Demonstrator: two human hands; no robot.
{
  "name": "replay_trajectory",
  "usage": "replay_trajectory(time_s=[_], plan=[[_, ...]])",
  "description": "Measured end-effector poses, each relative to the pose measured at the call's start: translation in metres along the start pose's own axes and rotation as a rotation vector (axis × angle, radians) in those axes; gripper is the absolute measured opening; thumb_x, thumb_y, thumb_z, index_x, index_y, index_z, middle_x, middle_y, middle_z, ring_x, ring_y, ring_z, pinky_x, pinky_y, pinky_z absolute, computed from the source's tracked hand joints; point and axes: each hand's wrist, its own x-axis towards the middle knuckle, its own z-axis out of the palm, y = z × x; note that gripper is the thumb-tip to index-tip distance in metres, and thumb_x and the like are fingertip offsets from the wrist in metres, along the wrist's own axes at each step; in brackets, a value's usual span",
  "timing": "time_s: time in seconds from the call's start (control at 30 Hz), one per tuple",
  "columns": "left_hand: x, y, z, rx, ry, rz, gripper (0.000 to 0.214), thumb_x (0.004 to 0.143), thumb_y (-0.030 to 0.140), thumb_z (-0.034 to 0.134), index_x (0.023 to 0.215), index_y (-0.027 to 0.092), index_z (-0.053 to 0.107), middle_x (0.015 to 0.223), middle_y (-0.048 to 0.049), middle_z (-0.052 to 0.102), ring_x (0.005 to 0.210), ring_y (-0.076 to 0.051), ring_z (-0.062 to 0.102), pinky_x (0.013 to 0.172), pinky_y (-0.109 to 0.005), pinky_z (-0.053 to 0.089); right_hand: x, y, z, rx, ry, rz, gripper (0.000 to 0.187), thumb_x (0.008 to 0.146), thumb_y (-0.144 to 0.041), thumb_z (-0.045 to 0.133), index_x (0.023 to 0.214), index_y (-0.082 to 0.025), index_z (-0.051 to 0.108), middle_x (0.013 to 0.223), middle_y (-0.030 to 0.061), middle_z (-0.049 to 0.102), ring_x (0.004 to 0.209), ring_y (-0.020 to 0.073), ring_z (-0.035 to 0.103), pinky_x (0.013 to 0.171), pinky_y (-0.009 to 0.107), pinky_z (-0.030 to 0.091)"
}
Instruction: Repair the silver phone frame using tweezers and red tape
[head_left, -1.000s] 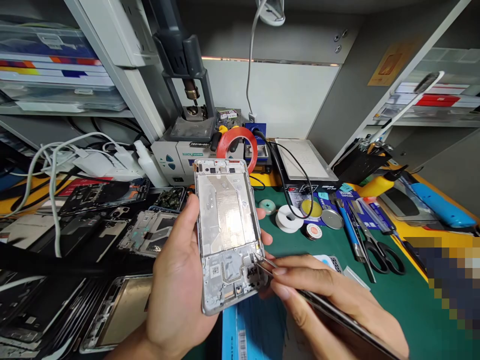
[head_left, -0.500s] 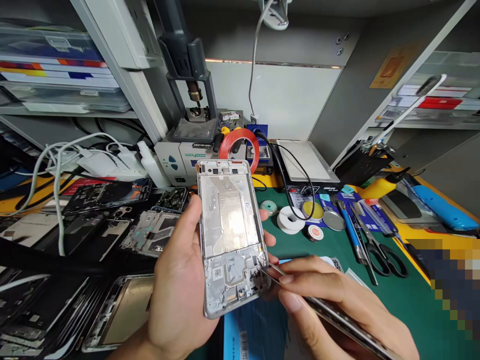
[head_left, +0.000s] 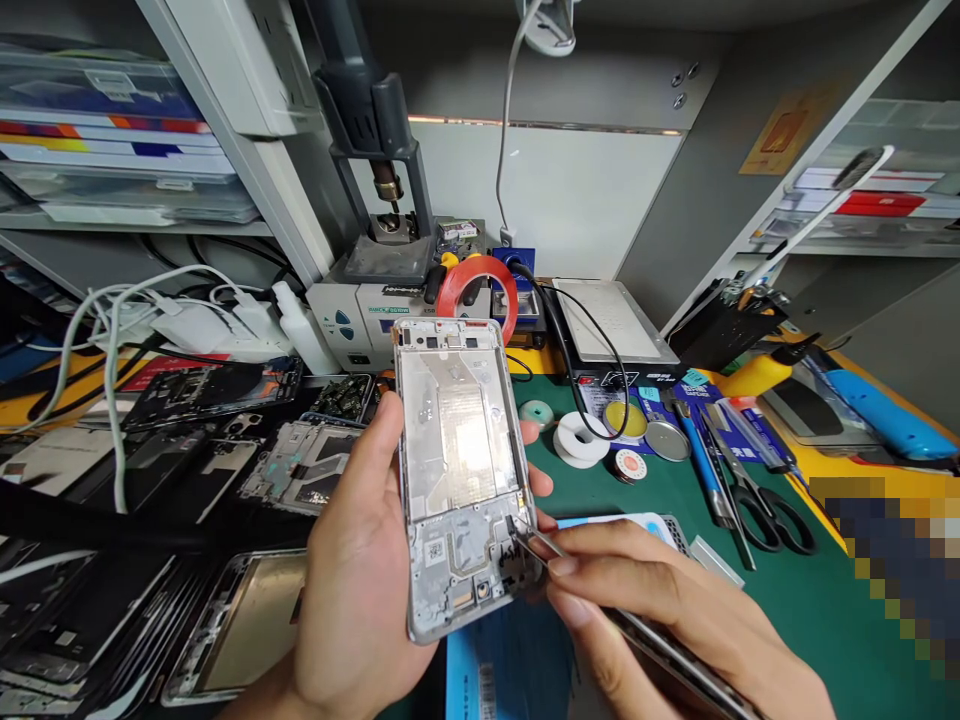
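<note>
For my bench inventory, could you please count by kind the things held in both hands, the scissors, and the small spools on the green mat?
Phone frame: 1
Tweezers: 1
Scissors: 1
Small spools: 3
Total: 6

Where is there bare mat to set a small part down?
The green mat shows bare at front right, between the scissors and the right hand. A smaller patch lies just in front of the white spool. The left side is crowded with phone parts.

On the green mat [head_left: 840, 640], black-handled scissors [head_left: 739, 482] and a white spool [head_left: 581, 452] (a smaller reel [head_left: 631, 464] near it).
</note>
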Motion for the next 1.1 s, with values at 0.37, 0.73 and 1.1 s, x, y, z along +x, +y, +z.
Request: replay_trajectory(time_s=[0.37, 0.73, 1.1], plan=[[-0.005, 0.002, 0.004, -0.019, 0.033, -0.007, 0.066, 0.101, 0.061, 0.032, 0.108, 0.016, 0.079, 0.082, -0.0129, 0.078, 0.079, -0.025, 0.075, 0.072, -0.034, 0.062, 0.003, 0.003, -0.001, 0.022, -0.047, -0.042, 0.024, 0.085, -0.007, 0.073, 0.105, -0.02, 0.073, 0.097, 0.0024, 0.082, 0.089, 0.0133, 0.08, 0.081, 0.012, 0.063], [-0.006, 0.003, 0.003, -0.051, -0.013, -0.024, 0.067, 0.101, 0.063, 0.031, 0.115, 0.015, 0.076, 0.085, -0.0129, 0.077, 0.077, -0.025, 0.073, 0.07, -0.036, 0.062, 0.008, -0.004, 0.002, 0.091, 0.034, 0.093, 0.014, 0.089, -0.015, 0.071, 0.098, -0.023, 0.076, 0.093, 0.0024, 0.083, 0.08, 0.0184, 0.082, 0.073, 0.019, 0.068], [-0.002, 0.003, 0.004, -0.007, 0.054, 0.024, 0.067, 0.101, 0.06, 0.027, 0.113, 0.018, 0.078, 0.091, -0.0148, 0.078, 0.079, -0.027, 0.075, 0.072, -0.038, 0.063, 0.005, -0.007, 0.009, 0.159, 0.133, 0.172, 0.018, 0.086, -0.013, 0.074, 0.097, -0.027, 0.074, 0.089, -0.0009, 0.081, 0.077, 0.0153, 0.08, 0.071, 0.016, 0.066]])
